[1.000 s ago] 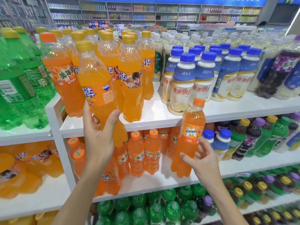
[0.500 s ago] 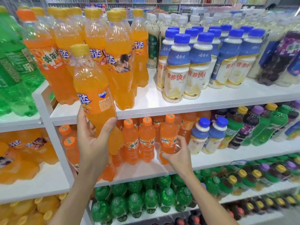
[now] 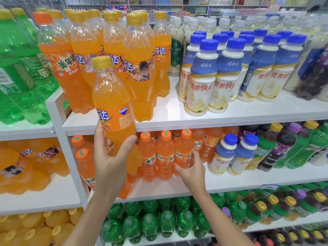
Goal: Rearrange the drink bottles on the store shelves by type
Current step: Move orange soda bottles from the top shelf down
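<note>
My left hand [image 3: 110, 157] grips the lower half of a yellow-capped orange Fanta bottle [image 3: 113, 103], upright in front of the top shelf's edge [image 3: 230, 116]. Behind it on that shelf stand several Fanta bottles [image 3: 138, 68] and one orange-capped Mirinda bottle [image 3: 58, 59]. On the middle shelf [image 3: 230, 181], my right hand [image 3: 193, 172] wraps thumb and fingers round the base of a small orange-capped Mirinda bottle [image 3: 183, 148]. That bottle stands at the right end of a row of like bottles.
Blue-capped milk drinks [image 3: 225, 73] fill the top shelf's right; two more [image 3: 232, 153] stand just right of my right hand. Mixed green and purple bottles [image 3: 292, 144] follow. Large green bottles [image 3: 17, 77] stand far left, small green ones [image 3: 150, 222] below. A white upright [image 3: 58, 139] divides the bays.
My right hand carried the Mirinda bottle down and left and set it upright in the middle-shelf row. The left hand kept the Fanta bottle raised; the view came closer.
</note>
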A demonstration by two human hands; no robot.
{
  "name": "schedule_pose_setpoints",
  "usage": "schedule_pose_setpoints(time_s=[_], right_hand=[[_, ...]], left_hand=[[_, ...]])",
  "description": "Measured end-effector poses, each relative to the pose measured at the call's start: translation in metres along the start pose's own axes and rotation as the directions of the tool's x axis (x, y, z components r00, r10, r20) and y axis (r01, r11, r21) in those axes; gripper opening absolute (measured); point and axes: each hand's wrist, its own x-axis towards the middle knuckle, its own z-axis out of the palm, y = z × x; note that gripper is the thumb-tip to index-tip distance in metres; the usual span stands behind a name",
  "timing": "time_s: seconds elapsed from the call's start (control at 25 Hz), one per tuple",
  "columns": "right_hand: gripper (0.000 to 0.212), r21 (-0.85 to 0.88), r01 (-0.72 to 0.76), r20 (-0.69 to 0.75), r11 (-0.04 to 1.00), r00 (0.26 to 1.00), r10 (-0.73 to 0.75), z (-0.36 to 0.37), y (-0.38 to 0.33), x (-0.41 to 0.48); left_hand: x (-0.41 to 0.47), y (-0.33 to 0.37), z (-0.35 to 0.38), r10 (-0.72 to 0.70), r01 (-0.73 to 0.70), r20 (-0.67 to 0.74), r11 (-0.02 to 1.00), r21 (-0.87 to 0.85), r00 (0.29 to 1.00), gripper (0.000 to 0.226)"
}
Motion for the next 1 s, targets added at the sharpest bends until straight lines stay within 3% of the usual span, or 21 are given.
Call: schedule_pose_setpoints(time_s=[0.52, 0.6, 0.68, 0.76, 0.84, 0.92, 1.0], right_hand=[[0.065, -0.123, -0.042, 0.064, 0.992, 0.997, 0.050, -0.008, -0.007, -0.007], [0.070, -0.195, -0.081, 0.098, 0.977, 0.990, 0.101, -0.014, -0.024, -0.011], [0.062, -0.337, -0.146, 0.024, 0.930, 0.986, 0.164, -0.024, -0.057, -0.013], [0.046, -0.360, -0.076, -0.087, 0.930, 0.995, 0.047, -0.034, -0.105, -0.017], [0.037, -0.234, 0.093, -0.147, 0.968, 0.980, -0.130, -0.035, -0.159, -0.016], [0.035, -0.095, 0.256, -0.122, 0.962, 0.956, -0.267, -0.023, -0.202, -0.005], [0.051, -0.013, 0.333, -0.001, 0.943, 0.943, -0.333, -0.004, -0.228, 0.011]], left_hand=[[0.003, -0.006, -0.008, -0.073, 0.073, 0.005, 0.997, 0.004, 0.997, 0.078], [0.005, -0.007, -0.011, -0.084, 0.084, 0.000, 0.996, 0.015, 0.996, 0.083], [0.007, -0.007, -0.014, -0.090, 0.090, -0.012, 0.996, 0.016, 0.996, 0.086], [0.010, -0.007, -0.015, -0.084, 0.084, -0.029, 0.996, 0.018, 0.996, 0.080], [0.012, -0.005, -0.015, -0.069, 0.070, -0.032, 0.997, 0.030, 0.997, 0.074], [0.015, -0.003, -0.015, -0.064, 0.065, -0.030, 0.998, 0.023, 0.997, 0.074], [0.017, 0.000, -0.015, -0.049, 0.049, -0.019, 0.999, 0.007, 0.999, 0.073]])
